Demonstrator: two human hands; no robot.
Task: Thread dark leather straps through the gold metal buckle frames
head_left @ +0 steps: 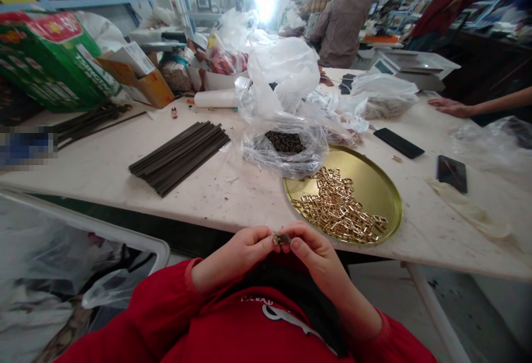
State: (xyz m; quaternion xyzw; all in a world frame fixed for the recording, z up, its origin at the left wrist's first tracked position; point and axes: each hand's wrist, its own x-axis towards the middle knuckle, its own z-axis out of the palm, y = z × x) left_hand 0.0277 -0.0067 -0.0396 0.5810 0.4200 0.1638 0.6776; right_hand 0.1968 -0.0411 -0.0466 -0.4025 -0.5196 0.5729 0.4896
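Close to my chest, my left hand (239, 255) and my right hand (313, 252) pinch one small gold metal buckle (281, 238) between their fingertips. Both hands are closed on it, just below the table's near edge. Right in front of them a round gold tray (374, 180) holds a heap of several gold buckles (338, 208). Behind the tray an open clear plastic bag (286, 149) contains small dark pieces. A stack of dark flat strips (180, 155) lies to the left on the white table (233, 191).
Two black phones (399, 143) (452, 173) lie right of the tray. Another person's hand (451, 108) rests on the far right edge, and a person stands at the back. A green carton (54, 58), boxes and plastic bags crowd the far side. A bin with bags sits at lower left.
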